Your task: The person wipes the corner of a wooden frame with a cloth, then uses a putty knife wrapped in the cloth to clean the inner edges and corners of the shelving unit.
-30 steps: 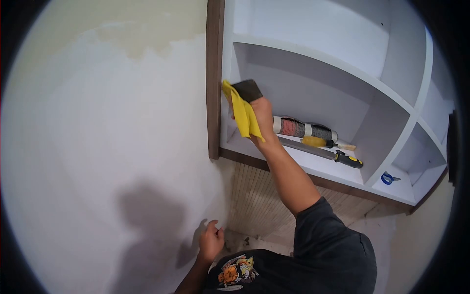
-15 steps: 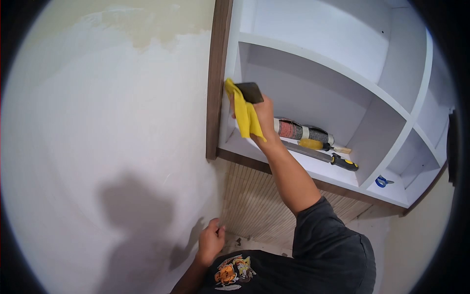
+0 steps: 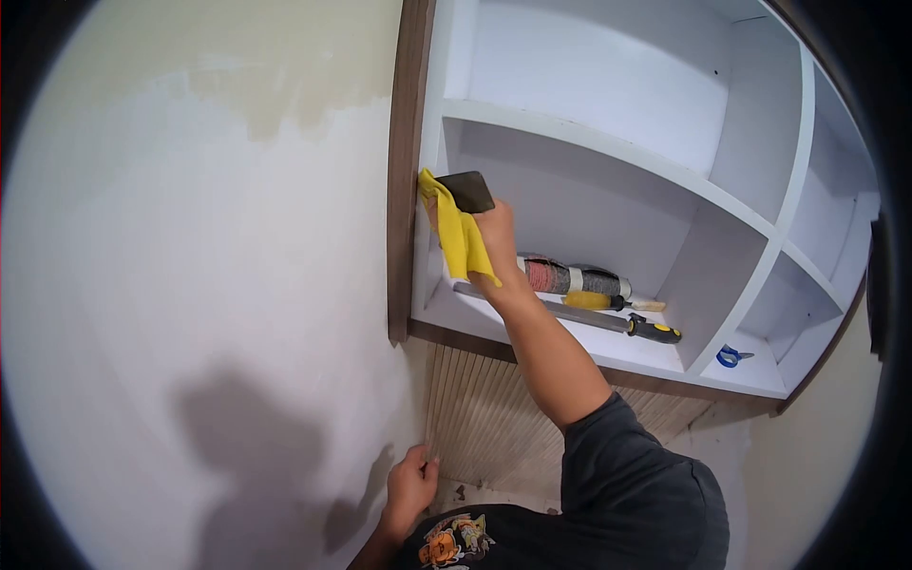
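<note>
My right hand (image 3: 494, 231) is closed around a dark flat block (image 3: 465, 191) and a yellow cloth-like sheet (image 3: 460, 237). The sheet hangs down over the wrist, and its upper end meets the left front edge of a white shelf unit (image 3: 608, 152) trimmed in dark wood (image 3: 408, 171). Part of the grip is hidden behind the yellow sheet. Low by the wall, my left hand (image 3: 411, 486) has its fingers curled in; whatever they may hold is hidden.
Inside the lower compartment lie a wrapped roll (image 3: 575, 276), a yellow-handled tool (image 3: 597, 301) and a long flat file (image 3: 589, 316) with a black-yellow handle. Blue-handled scissors (image 3: 730, 356) sit in the right compartment. A patchy plastered wall (image 3: 218, 266) stands left; a ribbed panel (image 3: 484, 408) is below.
The camera view has shifted, so the cabinet appears lower and further left. My right hand has moved slightly up along the cabinet's left edge, still holding the block and yellow sheet.
</note>
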The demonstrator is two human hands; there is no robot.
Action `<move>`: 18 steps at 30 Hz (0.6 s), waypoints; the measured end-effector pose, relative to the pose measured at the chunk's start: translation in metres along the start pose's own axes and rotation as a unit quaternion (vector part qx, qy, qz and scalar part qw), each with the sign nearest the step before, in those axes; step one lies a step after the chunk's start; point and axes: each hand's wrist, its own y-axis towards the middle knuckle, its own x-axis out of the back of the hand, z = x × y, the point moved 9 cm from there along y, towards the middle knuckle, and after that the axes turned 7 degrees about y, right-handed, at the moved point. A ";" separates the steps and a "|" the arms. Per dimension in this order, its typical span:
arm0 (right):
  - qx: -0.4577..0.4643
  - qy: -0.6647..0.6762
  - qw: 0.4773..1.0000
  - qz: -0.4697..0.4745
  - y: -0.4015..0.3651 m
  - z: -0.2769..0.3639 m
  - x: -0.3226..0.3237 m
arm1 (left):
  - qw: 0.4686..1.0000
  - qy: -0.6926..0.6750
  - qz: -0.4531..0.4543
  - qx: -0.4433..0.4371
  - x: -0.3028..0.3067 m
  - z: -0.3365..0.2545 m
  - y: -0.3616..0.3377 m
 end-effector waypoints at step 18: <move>0.004 0.099 0.994 -0.037 0.020 0.010 0.002 | 1.000 -0.025 -0.003 0.004 -0.002 -0.005 0.005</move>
